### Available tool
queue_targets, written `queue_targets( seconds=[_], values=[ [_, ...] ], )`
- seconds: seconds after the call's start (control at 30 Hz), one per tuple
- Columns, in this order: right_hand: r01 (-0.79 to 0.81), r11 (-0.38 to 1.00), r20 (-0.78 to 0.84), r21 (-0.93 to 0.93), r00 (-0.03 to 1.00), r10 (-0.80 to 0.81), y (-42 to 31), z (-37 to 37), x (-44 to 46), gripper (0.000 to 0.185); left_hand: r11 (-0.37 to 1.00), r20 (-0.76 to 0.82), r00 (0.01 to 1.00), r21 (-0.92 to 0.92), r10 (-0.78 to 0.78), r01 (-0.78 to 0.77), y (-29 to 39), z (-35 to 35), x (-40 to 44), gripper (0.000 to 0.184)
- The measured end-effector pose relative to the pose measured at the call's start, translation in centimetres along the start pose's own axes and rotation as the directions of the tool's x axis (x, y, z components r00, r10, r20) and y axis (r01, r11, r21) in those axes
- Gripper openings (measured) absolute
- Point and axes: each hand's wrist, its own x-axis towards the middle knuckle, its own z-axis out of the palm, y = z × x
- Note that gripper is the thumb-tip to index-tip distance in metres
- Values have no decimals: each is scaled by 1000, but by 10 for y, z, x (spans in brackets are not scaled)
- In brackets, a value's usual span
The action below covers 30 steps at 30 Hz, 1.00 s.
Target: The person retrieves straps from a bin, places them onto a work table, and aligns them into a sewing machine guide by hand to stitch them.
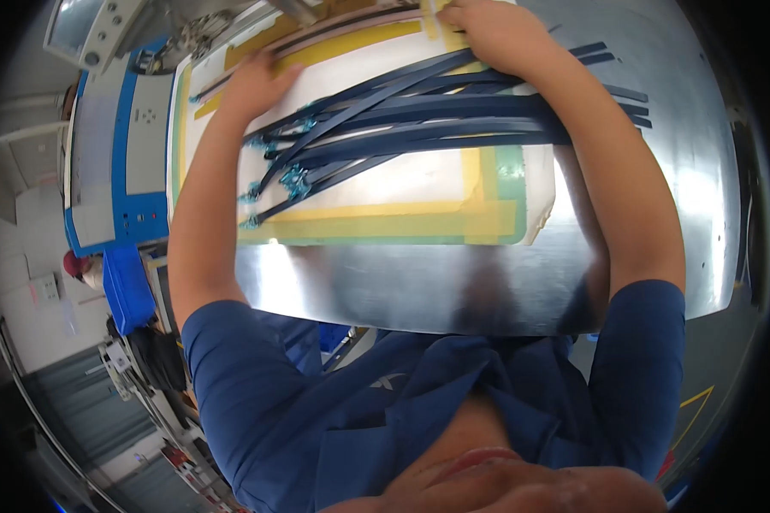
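My left hand point(261, 85) rests over a long dark strip point(342, 30) lying in a yellow-edged slot at the top of the white board point(385, 184). Its thumb is spread away from the fingers. At the right end of that strip is my right hand point(496, 34), its fingers bent together by a piece of yellow tape point(435, 21); its thumb and exact hold are hidden. Below both hands, several dark blue flat straps point(436, 107) lie fanned across the board, with teal tangled ends point(295, 181) at the left. My right forearm passes over their right part.
The board, bordered with yellow and green tape point(385, 221), lies on a shiny metal table point(385, 286). A blue and grey machine point(133, 154) stands at left, a control box point(94, 30) at upper left. A blue bin point(128, 286) is beyond the table.
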Motion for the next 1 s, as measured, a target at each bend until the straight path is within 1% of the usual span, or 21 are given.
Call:
queue_targets(
  seconds=[0.03,0.07,0.1,0.17,0.23,0.27,0.3,0.33,0.37,0.43,0.47,0.53,0.57,0.63,0.67,0.73,0.77,0.83,0.93,0.97,1.0],
  values=[
    [20,1000,-2,9,1000,-20,2,3,2,23,996,103,991,-28,-85,89,-21,-4,1,82],
    [40,999,-6,19,999,-40,2,7,4,22,990,81,987,-17,-136,137,-54,5,1,79],
    [46,998,-34,41,998,-44,4,9,4,21,971,50,970,-13,-238,239,-81,15,1,75],
    [43,998,-26,42,999,-42,5,9,6,23,967,72,965,69,-252,247,-173,56,10,73],
    [50,998,-18,38,999,-50,4,9,6,25,958,168,967,244,-192,148,-193,54,3,75],
    [17,1000,-23,0,1000,-17,0,11,4,32,960,165,970,244,-181,137,-202,60,3,75],
    [-17,999,-31,-37,999,16,-2,15,2,40,935,110,935,153,-337,319,-206,66,4,74],
    [-27,999,-38,-40,999,26,0,19,4,40,873,70,870,50,-488,485,-212,70,7,74],
    [-35,999,-61,-14,998,34,2,25,7,39,878,63,875,49,-479,477,-194,58,5,74],
    [-41,999,-91,10,995,42,3,28,9,38,814,74,816,169,-573,556,-136,22,-7,71],
    [-20,1000,-97,4,995,20,4,27,8,37,815,67,819,167,-570,554,-131,16,-7,71],
    [6,1000,-107,-7,994,-6,4,24,8,36,792,60,824,322,-563,518,-127,7,-6,65],
    [2,1000,-91,-20,996,-4,4,24,8,38,788,57,820,320,-569,525,-136,12,-8,65],
    [11,999,-75,-36,997,-14,3,22,8,41,867,-6,875,134,-484,481,-160,27,-15,58],
    [7,999,-83,-33,997,-9,2,21,7,40,861,-8,869,133,-495,492,-156,23,-23,58],
    [19,999,-90,-33,996,-22,2,21,6,39,857,-197,856,107,-479,504,-135,7,-48,54],
    [16,1000,-121,4,993,-15,3,24,6,37,849,-199,847,104,-492,518,-132,1,-63,54],
    [27,999,-148,34,989,-22,5,27,6,35,858,-320,826,69,-464,509,-126,-8,-99,56],
    [35,996,-165,79,986,-21,7,25,7,36,829,-383,788,92,-482,552,-108,-20,-162,52],
    [-8,996,-136,94,991,21,6,20,7,37,820,-384,777,79,-499,566,-104,-18,-185,52],
    [-52,993,-106,106,992,64,5,15,6,37,851,-382,798,52,-467,523,-100,-15,-207,50]
  ],
)
